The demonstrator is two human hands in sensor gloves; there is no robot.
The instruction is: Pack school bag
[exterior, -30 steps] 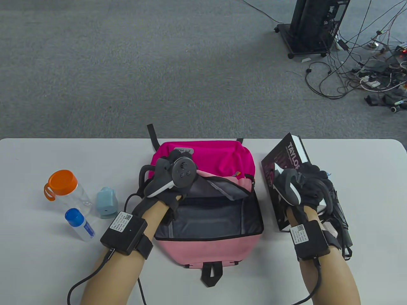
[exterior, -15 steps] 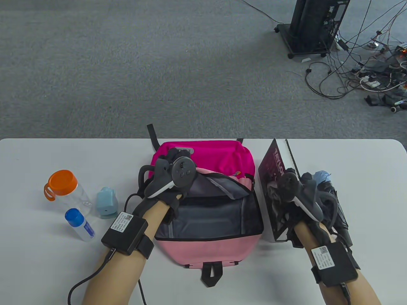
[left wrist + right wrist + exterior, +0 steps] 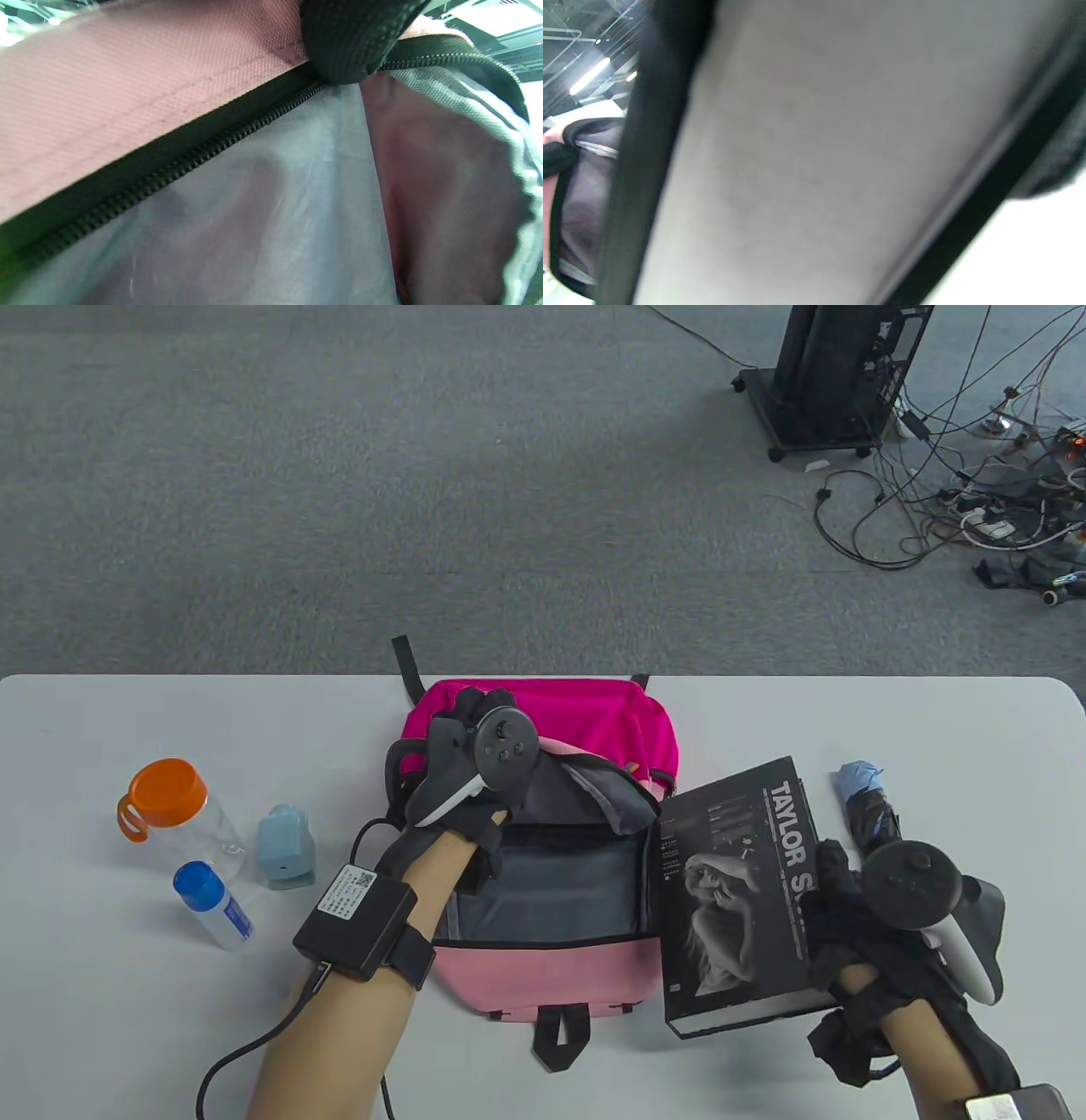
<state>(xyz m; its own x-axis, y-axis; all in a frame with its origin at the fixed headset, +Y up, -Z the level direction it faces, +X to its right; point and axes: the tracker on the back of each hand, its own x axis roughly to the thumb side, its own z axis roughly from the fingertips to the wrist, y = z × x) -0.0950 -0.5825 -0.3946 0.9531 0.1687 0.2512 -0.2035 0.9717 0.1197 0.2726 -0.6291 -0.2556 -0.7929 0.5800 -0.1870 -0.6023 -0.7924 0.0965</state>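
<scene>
Book (image 3: 740, 891) gripped in right hand (image 3: 857, 916) fingers, beside bag (image 3: 551, 976).

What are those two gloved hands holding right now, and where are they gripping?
The right hand holds the black Taylor Swift book by its right edge, near the lower corner. The left hand grips the pink backpack by its opened flap, at the zipper edge.

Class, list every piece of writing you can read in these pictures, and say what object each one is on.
"TAYLOR S": book cover, held by the right hand; the remaining letters are hidden.
Small lines on the book cover: too small to read.
Label on the left wrist box: too small.
Label on the blue-capped bottle: unreadable.
</scene>
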